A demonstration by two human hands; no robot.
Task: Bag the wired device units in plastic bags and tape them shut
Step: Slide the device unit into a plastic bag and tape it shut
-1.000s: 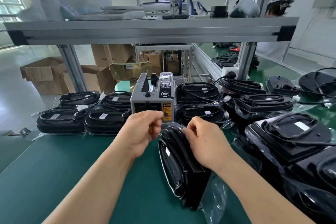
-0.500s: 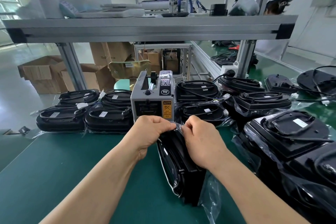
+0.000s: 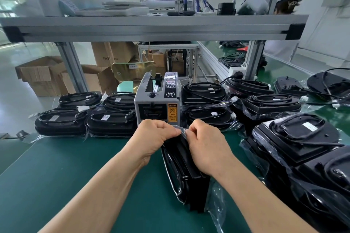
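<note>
Bench (image 3: pixel 56 176): green top, running under both forearms, which are reaching in from the bottom edge.
Plastic bag (image 3: pixel 216 202): clear, wrapping the unit; its loose end is crumpling on the bench at the unit's near R side.
Device unit (image 3: pixel 186 176): black, standing on its edge at bench centre inside the bag, shiny rim facing L, top end sitting under the hands.
L hand (image 3: pixel 155 138): fingers curling in, thumb & fingertips pinching the clear film from the L.
R hand (image 3: pixel 206 149): fingers curling the same way, pinching the film from the R, nearly touching the L hand.
Clear film (image 3: pixel 180 129): small strip stretching btwn both hands at the unit's top edge; can't tell if it's bag flap or tape.
Tape dispenser (image 3: pixel 157 104): grey box standing just behind the hands, orange caution label facing the camera.
Bagged units L (image 3: pixel 111 122): four lying flat in two rows L of the dispenser, cords coiling on top.
Units R of dispenser (image 3: pixel 206 116): lying flat in bags, more sitting behind them.
Pile at R edge (image 3: pixel 295 138): large black units in bags, crowding near the standing unit.
Far R units (image 3: pixel 290 86): lying flat, cords trailing over the bench.
Shelf (image 3: pixel 151 26): aluminium, spanning above the bench, carrying assorted gear.
Cardboard boxes (image 3: pixel 43 73): sitting on the floor beyond the bench, L side.
</note>
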